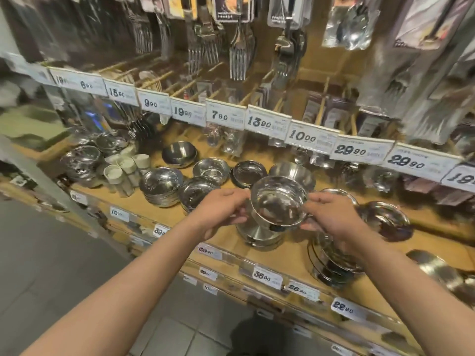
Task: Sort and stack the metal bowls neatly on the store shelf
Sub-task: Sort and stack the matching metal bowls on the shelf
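Note:
A shiny metal bowl (279, 202) is held upright between both hands, just above a short stack of matching bowls (259, 236) on the wooden shelf (226, 242). My left hand (221, 211) pinches its left rim and my right hand (331, 217) grips its right rim. Other bowl stacks stand around: one at the left (160, 186), one beside my left hand (196, 192), shallower dishes behind (211, 169) (248, 173), a deeper bowl (293, 172) behind the held one, and a stack (331, 263) under my right wrist.
Small white cups (123, 170) stand at the left of the shelf. Price tags (267, 123) line the upper shelf edge, with packaged forks (237, 55) hanging above. More dishes (385, 219) lie at the right. Grey floor tiles lie below left.

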Action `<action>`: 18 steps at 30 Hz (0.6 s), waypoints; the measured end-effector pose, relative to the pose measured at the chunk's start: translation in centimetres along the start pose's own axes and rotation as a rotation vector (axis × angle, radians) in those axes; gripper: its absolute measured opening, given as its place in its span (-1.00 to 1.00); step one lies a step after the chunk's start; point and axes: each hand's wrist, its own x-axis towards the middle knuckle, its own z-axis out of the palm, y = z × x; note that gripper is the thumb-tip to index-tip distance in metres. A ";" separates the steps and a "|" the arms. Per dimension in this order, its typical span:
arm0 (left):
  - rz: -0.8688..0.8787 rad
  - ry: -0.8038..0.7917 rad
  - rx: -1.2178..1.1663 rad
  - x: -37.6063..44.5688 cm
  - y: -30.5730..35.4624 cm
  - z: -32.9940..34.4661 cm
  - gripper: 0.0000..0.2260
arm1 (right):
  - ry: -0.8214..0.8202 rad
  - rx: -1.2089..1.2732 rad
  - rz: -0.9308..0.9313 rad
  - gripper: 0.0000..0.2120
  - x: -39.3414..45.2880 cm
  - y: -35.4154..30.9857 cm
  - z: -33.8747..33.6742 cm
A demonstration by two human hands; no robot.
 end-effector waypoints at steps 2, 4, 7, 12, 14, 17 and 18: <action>0.000 0.061 0.018 -0.1 0.1 -1.6 -0.83 | -0.058 -0.029 -0.007 -0.83 0.9 -0.6 2.5; -0.001 0.152 0.031 -0.4 0.2 -3.7 -0.78 | -0.119 -0.021 -0.013 -0.71 1.7 -1.1 5.2; 0.013 0.245 0.075 -0.2 0.4 -7.2 -0.82 | -0.150 0.000 -0.023 -0.63 3.1 -1.8 9.3; 0.035 0.305 0.145 2.7 1.1 -12.8 -0.83 | -0.128 -0.037 -0.008 -0.59 5.9 -2.5 15.2; 0.028 0.284 0.159 4.4 1.2 -14.3 -0.82 | -0.090 -0.079 -0.030 -0.81 7.0 -3.2 16.9; 0.021 0.217 0.184 6.6 1.1 -16.4 -0.87 | -0.018 -0.082 0.005 -0.84 8.2 -3.5 19.1; 0.022 0.195 0.197 7.3 1.0 -17.1 -0.88 | 0.002 -0.122 -0.007 -0.81 8.5 -3.5 19.8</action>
